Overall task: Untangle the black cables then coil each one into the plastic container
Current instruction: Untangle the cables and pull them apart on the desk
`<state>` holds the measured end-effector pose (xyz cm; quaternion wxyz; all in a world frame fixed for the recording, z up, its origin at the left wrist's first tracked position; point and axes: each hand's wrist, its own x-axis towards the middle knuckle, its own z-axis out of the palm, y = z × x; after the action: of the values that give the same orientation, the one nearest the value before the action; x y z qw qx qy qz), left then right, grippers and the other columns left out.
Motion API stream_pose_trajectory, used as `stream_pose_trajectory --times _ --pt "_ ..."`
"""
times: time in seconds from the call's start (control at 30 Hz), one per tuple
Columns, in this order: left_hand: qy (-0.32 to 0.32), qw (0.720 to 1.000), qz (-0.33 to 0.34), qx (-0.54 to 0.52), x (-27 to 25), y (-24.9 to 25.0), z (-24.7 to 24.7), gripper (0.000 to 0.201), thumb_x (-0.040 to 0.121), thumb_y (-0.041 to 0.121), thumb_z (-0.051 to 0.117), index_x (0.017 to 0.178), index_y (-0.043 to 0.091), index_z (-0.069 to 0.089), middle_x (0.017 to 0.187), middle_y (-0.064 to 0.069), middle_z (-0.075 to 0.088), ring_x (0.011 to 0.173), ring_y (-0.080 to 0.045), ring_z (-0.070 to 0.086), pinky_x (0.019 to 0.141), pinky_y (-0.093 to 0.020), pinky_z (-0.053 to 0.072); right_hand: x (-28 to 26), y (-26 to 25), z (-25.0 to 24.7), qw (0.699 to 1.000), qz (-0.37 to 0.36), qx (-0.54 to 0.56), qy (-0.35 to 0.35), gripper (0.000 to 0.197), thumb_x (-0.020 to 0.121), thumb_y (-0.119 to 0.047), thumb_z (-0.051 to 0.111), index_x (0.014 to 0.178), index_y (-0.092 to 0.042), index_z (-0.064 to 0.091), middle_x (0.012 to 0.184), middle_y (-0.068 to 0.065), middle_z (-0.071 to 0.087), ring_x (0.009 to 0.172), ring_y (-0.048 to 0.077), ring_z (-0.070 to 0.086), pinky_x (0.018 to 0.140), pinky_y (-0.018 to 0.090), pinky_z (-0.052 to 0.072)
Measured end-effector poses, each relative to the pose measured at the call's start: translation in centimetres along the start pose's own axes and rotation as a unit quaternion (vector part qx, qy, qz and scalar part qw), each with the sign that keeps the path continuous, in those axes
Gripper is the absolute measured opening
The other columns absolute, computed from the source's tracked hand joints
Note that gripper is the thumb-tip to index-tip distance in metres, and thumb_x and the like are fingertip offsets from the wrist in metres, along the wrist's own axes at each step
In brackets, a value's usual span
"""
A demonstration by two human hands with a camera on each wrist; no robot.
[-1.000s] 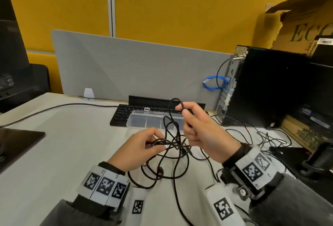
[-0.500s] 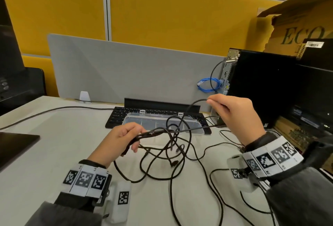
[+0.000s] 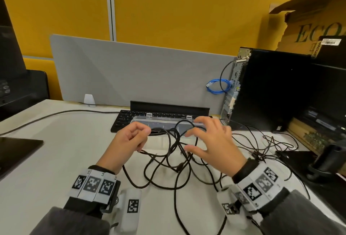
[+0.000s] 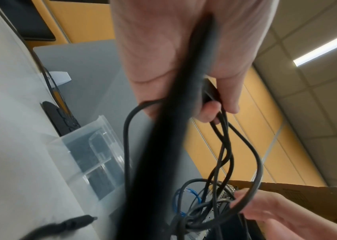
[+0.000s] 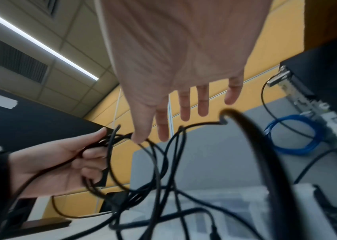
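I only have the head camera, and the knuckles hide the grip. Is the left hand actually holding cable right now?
Observer: Yes. In the left wrist view the left hand curls its fingers round several strands of the black cables.
Operator: And the right hand?
Observer: The right wrist view shows its fingers straight and spread, none curled round a strand.
Operator: Anything coiled in the plastic container?
Observer: In the left wrist view, the compartments that show hold no cable.
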<state>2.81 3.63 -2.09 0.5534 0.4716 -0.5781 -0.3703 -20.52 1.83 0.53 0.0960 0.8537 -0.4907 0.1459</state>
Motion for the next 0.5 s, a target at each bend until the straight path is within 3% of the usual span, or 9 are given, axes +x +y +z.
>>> stream_pose_trajectory --times 0.23,0.37,0.5 --pt "-0.056 0.998 -0.01 -0.036 -0.3 0.0 1.0 0.012 0.093 0.017 0.048 0.087 0.013 0.058 0.056 0.006 0.052 0.049 -0.006 0.038 0.053 -0.014 0.036 0.9 -1.9 2.9 0.996 0.033 0.05 0.072 0.03 0.079 -0.055 0.059 0.093 -0.03 0.069 0.133 -0.005 0.043 0.125 0.016 0.025 0.099 0.047 0.024" --pt "-0.098 0.992 -0.02 -0.076 -0.6 0.3 1.4 0.014 0.088 0.023 0.048 0.09 0.012 0.056 0.057 0.005 0.054 0.049 -0.007 0.039 0.058 -0.014 0.039 1.5 -2.1 3.1 0.997 0.072 0.008 0.026 0.035 0.084 -0.054 0.054 0.096 -0.025 0.069 0.129 -0.007 0.042 0.125 0.017 0.028 0.098 0.041 0.02" --pt "-0.091 0.989 -0.042 -0.107 -0.7 0.7 1.1 0.017 0.088 0.025 0.046 0.094 0.011 0.053 0.055 0.003 0.053 0.044 -0.006 0.035 0.057 -0.018 0.037 1.3 -2.1 3.0 0.997 0.039 -0.003 0.062 0.029 0.091 -0.042 0.051 0.097 -0.022 0.071 0.113 -0.007 0.053 0.113 0.019 0.04 0.091 0.038 0.024"
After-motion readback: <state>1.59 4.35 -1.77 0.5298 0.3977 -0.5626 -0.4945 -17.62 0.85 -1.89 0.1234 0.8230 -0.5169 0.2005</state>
